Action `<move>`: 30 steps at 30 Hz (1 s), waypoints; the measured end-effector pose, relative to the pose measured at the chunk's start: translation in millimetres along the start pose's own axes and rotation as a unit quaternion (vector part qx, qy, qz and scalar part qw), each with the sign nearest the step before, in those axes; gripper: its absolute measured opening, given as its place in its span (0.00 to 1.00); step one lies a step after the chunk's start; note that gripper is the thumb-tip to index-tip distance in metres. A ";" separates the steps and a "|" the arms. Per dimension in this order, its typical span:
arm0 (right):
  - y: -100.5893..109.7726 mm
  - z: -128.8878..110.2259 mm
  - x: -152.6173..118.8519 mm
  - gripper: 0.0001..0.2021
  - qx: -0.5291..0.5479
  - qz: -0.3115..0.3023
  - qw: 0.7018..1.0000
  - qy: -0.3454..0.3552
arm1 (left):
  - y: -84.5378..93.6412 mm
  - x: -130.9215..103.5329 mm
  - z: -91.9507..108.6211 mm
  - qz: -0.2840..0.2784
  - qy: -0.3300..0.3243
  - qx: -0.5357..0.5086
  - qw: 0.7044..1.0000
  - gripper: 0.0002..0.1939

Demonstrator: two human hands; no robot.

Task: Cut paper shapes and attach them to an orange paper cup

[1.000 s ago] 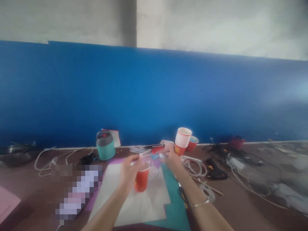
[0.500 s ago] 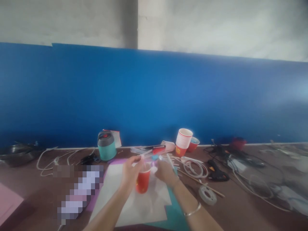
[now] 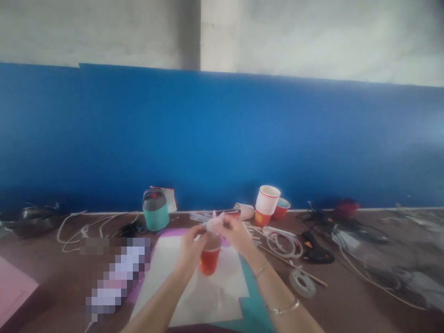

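A red paper cup (image 3: 210, 261) is upright over a white sheet of paper, below my two hands; whether it stands on the sheet or hangs just above it I cannot tell. Over its rim is a small pale, pinkish-white piece (image 3: 215, 224), blurred, with a pointed tip sticking up. My left hand (image 3: 193, 245) pinches this piece from the left, its fingers close to the cup's rim. From the right, my right hand (image 3: 237, 233) grips the same piece with thumb and fingers. The fingers hide part of the piece and of the rim.
The white sheet (image 3: 163, 282) lies over purple and teal sheets. Behind stand a teal pot (image 3: 156, 217) and a cup stack (image 3: 266, 206). Right are white tubing (image 3: 284, 245), a tape roll (image 3: 302, 283), a wooden stick and a black glue gun (image 3: 317, 252). Metal bowls sit far left.
My right hand has moved in toward my left, and both now meet at the pale piece over the cup. The view has shifted slightly.
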State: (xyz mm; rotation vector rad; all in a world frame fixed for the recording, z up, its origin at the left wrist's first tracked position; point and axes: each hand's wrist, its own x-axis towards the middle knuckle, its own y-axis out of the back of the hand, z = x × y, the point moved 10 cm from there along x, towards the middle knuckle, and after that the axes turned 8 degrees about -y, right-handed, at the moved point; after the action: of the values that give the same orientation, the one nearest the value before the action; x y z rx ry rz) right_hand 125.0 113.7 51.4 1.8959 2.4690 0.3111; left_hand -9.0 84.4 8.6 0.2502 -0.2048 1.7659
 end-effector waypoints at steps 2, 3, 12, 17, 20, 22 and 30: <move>-2.4 -3.1 -0.6 0.10 -0.019 0.006 1.000 0.007 | -0.7 -0.2 1.4 -0.004 -0.006 0.004 1.000 0.13; -2.7 -4.0 -0.6 0.09 -0.026 0.008 1.000 0.009 | -1.0 -0.4 1.8 -0.006 -0.008 0.004 1.000 0.13; -1.7 -8.0 -0.3 0.06 -0.051 0.029 0.998 -0.001 | 0.1 -0.3 2.8 -0.009 -0.024 0.019 0.999 0.10; -2.0 -18.0 -4.3 0.05 -0.066 0.039 0.997 -0.003 | -3.3 -0.7 -0.1 -0.021 -0.014 -0.001 1.000 0.12; -2.8 -20.6 -5.3 0.05 -0.068 0.038 0.997 -0.005 | 0.4 0.2 -1.4 -0.001 -0.016 0.010 1.000 0.13; -3.2 -20.0 -4.4 0.06 -0.062 0.036 0.997 -0.001 | 1.9 0.7 -0.4 0.006 -0.023 0.013 1.000 0.13; -6.0 4.6 4.9 0.11 0.046 0.011 0.999 -0.016 | 5.4 0.1 3.3 0.014 -0.023 0.039 0.999 0.11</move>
State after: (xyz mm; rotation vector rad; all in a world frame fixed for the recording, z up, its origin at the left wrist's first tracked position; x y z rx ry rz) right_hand 118.6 117.6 46.5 1.9459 2.4856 0.1675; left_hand -14.1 82.5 11.8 0.3454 -0.1731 1.7996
